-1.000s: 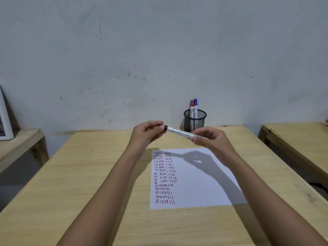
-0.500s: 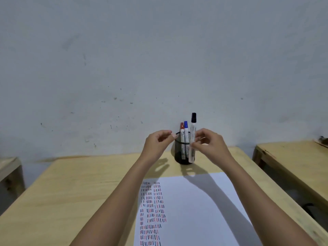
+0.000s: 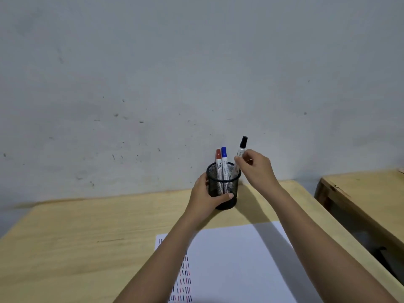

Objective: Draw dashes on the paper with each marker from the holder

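A black mesh holder [image 3: 225,189] stands at the far edge of the wooden table [image 3: 87,248], against the wall. My left hand [image 3: 204,197] wraps around its left side. A red-capped marker [image 3: 218,162] and a blue-capped marker [image 3: 224,161] stand upright inside. My right hand [image 3: 258,169] pinches a black-capped marker [image 3: 241,149], tilted, with its lower end inside the holder's rim. The white paper [image 3: 240,259] lies nearer to me, with columns of red, blue and black dashes along its left side, partly hidden by my left forearm.
A grey wall rises right behind the holder. A second wooden table [image 3: 367,202] stands to the right across a narrow gap.
My left hand has closed around the holder. My right hand has lowered the black-capped marker so its lower end sits inside the holder. The view has moved closer.
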{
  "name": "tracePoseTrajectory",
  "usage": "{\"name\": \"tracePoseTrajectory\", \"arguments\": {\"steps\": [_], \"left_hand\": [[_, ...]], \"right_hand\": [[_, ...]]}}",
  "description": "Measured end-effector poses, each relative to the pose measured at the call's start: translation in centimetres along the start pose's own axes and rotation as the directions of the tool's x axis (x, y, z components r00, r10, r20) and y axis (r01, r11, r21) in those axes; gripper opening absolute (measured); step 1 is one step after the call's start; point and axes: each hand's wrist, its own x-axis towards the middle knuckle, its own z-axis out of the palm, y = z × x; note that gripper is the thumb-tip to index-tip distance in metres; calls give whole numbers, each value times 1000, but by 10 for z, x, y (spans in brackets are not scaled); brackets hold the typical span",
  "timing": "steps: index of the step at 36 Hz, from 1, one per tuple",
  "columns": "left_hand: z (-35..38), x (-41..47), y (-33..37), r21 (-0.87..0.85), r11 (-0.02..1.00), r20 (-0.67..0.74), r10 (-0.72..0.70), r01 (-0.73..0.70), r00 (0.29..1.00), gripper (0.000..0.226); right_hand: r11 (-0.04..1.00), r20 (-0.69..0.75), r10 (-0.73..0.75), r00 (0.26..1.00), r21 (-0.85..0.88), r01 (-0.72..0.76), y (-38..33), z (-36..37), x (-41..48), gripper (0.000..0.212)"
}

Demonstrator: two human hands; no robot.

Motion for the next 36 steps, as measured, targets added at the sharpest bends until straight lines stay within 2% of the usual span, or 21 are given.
{"name": "tracePoseTrajectory", "arguments": {"steps": [11, 21, 36], "left_hand": [[3, 4, -11, -33, 999, -33, 13, -14, 999, 62], [5, 7, -17, -29, 999, -36, 16, -17, 999, 64], [4, 7, -15, -16, 1000, -21, -5, 4, 1000, 61]], "right_hand": [[995, 78, 3, 997, -103, 5, 8, 12, 9, 8], [996, -50, 43, 998, -74, -46, 20, 25, 17, 17], [998, -71, 65, 995, -20, -66, 24, 31, 16, 14]]}}
